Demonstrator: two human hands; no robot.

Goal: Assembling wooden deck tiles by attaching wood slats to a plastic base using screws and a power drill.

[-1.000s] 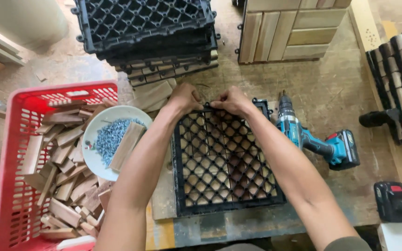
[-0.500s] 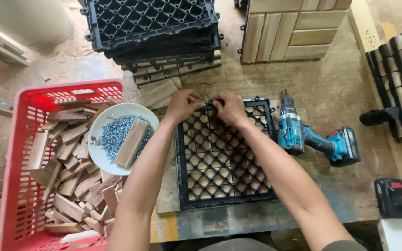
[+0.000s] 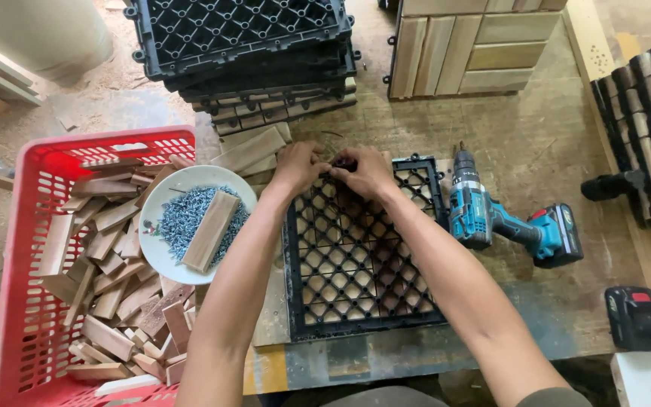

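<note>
Overhead view of a workbench (image 3: 521, 128). A black plastic grid (image 3: 363, 264) lies flat at the near middle of the bench, over wooden slats that show through its openings. Both hands meet at the grid's far edge: the left hand (image 3: 299, 166) and the right hand (image 3: 371, 172) have their fingertips drawn together on something small there; what they pinch is hidden, and whether they are clamped on it cannot be told. The grid looks light and fairly stiff, with open cells and a firm rim, so it would probably be best gripped by the rim or hooked through a cell; its thin ribs may flex or snap under force. Just right of the grid lies a blue cordless drill (image 3: 506, 218), and further right a spare battery (image 3: 634, 316). Left of the grid, a white plate (image 3: 161, 256) of screws carries a wooden block (image 3: 210, 230), resting on a red basket (image 3: 20, 301) of wood offcuts. Beyond the grid stand stacked grids (image 3: 242, 38) and finished wooden tiles (image 3: 469, 45). The bench top is worn and dusty; sawdust covers the floor.
</note>
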